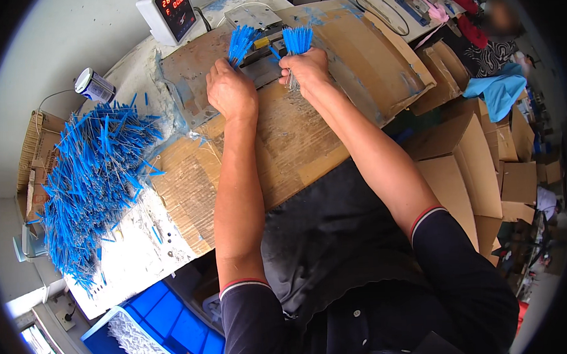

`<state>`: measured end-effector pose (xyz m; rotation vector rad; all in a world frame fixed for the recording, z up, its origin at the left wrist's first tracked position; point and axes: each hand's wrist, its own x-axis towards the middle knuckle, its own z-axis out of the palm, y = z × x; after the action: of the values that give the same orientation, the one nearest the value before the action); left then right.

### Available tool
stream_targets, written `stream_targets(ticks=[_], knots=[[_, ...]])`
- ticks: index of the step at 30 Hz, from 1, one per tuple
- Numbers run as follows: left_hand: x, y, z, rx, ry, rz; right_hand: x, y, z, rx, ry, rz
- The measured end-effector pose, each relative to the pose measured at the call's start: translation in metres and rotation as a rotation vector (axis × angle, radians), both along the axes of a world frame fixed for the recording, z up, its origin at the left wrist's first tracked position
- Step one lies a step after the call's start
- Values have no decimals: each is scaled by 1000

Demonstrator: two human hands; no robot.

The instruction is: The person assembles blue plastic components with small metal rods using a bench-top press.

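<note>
My left hand (230,91) is closed around a bunch of thin blue bristle brushes (240,43), their tips fanning out above my fingers. My right hand (304,68) grips a second bunch of blue brushes (298,40), with wire stems showing below the fist. Both hands are over a small metal device (262,57) on a cardboard-covered bench (294,138). A large loose pile of the same blue brushes (94,179) lies on the bench to my left.
A digital counter box with red digits (169,14) stands at the back, a small tin (94,85) to its left. A blue plastic crate (164,334) sits low left. Cardboard boxes (473,162) stack on the right. Another person (492,35) is at the upper right.
</note>
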<state>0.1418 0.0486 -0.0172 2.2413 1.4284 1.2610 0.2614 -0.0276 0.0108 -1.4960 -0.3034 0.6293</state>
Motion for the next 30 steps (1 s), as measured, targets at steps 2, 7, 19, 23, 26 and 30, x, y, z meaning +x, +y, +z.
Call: stream_targets(ticks=[2, 7, 19, 23, 26, 30], knots=[[0, 1, 0, 24, 4, -16, -2, 2, -2, 58, 16, -43], [1, -1, 0, 92, -4, -48, -3, 0, -3, 86, 37, -55], [0, 0, -5, 14, 64, -144, 1, -17, 6, 162, 190, 64], [1, -3, -1, -15, 45, -159, 8, -20, 3, 157, 217, 92], [0, -2, -1, -5, 38, -167, 7, -23, 4, 148, 202, 118], [0, -6, -1, 51, 70, -179, 5, -26, 5, 128, 180, 151]])
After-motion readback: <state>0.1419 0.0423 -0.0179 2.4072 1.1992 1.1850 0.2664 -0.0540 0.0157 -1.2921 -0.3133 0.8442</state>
